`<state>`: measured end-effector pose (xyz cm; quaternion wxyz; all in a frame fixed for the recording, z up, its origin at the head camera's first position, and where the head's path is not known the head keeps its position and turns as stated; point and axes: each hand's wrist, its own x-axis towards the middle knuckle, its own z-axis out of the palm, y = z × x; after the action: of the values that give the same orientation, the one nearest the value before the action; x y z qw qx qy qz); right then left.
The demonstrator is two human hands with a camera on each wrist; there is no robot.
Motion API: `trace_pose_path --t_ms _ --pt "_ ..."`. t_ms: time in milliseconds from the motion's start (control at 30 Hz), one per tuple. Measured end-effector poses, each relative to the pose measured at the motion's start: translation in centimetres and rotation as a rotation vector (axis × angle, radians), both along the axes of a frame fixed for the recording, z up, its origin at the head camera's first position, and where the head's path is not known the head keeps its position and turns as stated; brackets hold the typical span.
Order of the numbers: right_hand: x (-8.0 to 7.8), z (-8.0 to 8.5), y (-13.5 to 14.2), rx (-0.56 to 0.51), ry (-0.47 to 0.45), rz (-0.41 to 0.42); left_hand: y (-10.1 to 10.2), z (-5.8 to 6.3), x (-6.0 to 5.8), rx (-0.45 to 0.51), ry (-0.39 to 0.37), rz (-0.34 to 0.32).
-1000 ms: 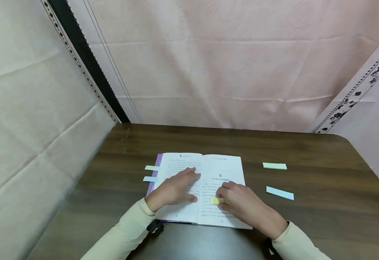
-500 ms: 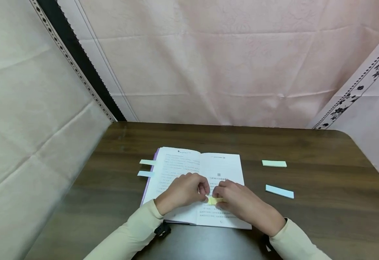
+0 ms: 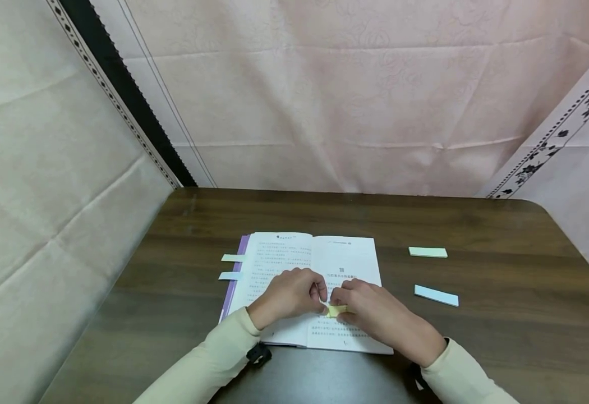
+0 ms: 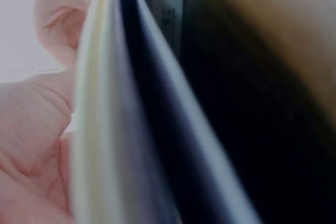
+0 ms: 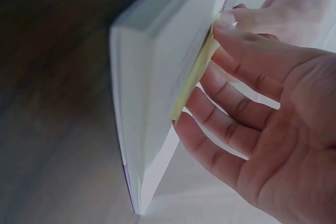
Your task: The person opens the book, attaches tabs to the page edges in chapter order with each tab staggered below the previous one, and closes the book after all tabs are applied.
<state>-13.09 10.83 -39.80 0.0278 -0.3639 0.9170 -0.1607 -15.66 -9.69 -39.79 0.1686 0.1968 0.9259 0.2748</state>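
An open book with a purple cover edge lies on the table, its printed pages facing up. Over the right page my right hand holds a yellow pad of sticky tabs between curled fingers and thumb. My left hand meets it from the other side, thumb and fingertip pinching the pad's left end. In the right wrist view the yellow pad stretches along the right hand's fingertips, and the left hand reaches its far end. Page edges block much of the left wrist view, hiding the left fingertips.
A green tab and a blue tab stick out from the book's left edge. To the right on the brown table lie a green sticky pad and a blue sticky pad. Pale cloth hangs behind.
My left hand has moved right, from lying spread on the left page to the yellow pad's left end, its fingers now bent. My right hand has stayed nearly in place.
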Motion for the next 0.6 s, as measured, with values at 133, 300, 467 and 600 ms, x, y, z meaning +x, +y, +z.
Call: trace_pose_path --t_ms 133,300,467,600 --pt "0.0 0.2 0.2 -0.016 -0.060 -0.002 -0.1 0.0 0.0 -0.001 -0.013 0.010" --pt "0.0 0.2 0.7 -0.059 -0.118 -0.008 -0.1 -0.1 0.2 -0.010 -0.014 0.014" --pt "-0.5 0.7 2.0 -0.165 -0.182 -0.049 0.0 -0.1 0.1 -0.008 0.008 0.012" --pt "-1.3 1.1 3.8 -0.266 -0.272 -0.107 -0.2 -0.1 0.2 -0.011 0.013 0.015"
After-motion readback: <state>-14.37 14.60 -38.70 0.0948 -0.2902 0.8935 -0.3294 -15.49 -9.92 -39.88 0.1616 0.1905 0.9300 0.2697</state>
